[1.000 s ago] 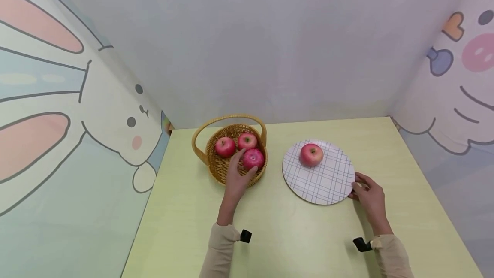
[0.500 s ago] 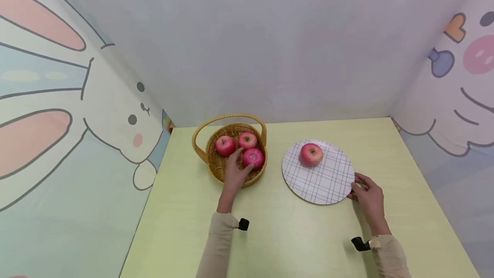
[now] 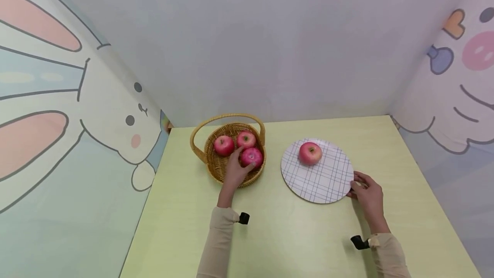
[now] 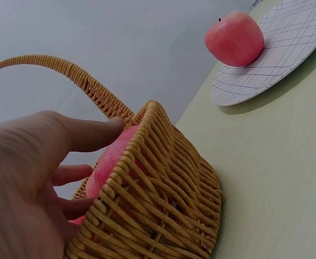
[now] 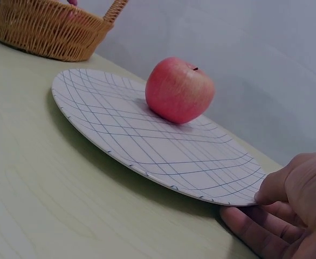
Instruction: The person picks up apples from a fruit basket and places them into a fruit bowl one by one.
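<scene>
On the left, the wicker basket (image 3: 227,151) is seen on the pale green table (image 3: 278,226), three apples in it. The left hand (image 3: 234,171) is reached over its near rim, and the nearest apple (image 3: 252,156) is cupped by the curled fingers (image 4: 80,135), thumb on one side, fingers spread on the other. The left wrist view brings what the head view cannot: the fingertips are pressed right against the red skin behind the woven wall, while the other two apples are hidden from it.

To the right, the checked plate (image 3: 328,179) is lying flat with one apple on the plate (image 3: 310,152) near its far edge. The near right rim is pinched by the right hand (image 3: 366,196). Only in the right wrist view is it shown that the thumb (image 5: 274,186) is laid at the rim's edge and the fingers are tucked beneath it, close together.
</scene>
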Tool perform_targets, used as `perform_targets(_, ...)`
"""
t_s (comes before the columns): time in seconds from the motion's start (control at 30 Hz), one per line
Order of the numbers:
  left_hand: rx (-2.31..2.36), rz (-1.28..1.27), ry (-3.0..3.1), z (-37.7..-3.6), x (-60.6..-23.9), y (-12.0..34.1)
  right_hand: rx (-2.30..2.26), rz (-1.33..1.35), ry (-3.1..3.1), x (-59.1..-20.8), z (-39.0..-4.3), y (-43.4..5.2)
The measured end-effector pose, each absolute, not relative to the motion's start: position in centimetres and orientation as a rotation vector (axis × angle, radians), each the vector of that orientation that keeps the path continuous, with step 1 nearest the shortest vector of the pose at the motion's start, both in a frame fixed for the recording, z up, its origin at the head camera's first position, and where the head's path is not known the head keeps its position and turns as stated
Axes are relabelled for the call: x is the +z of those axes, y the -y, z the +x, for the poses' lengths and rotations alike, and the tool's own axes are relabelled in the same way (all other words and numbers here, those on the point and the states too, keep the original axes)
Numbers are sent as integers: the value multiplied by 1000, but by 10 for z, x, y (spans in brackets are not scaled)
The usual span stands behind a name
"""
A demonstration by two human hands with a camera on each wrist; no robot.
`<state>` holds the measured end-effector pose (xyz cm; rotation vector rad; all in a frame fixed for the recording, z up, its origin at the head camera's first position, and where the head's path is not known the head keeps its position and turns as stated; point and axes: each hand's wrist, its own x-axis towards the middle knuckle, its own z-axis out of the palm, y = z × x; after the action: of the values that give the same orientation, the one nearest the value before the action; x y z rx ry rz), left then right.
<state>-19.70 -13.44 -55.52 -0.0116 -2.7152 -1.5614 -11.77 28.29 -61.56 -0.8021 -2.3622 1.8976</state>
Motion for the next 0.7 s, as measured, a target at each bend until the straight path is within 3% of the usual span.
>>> perform_targets(0.7,-1533,-105,2845,-206,-561,130,1917,-807,2339,-615,-117,-283)
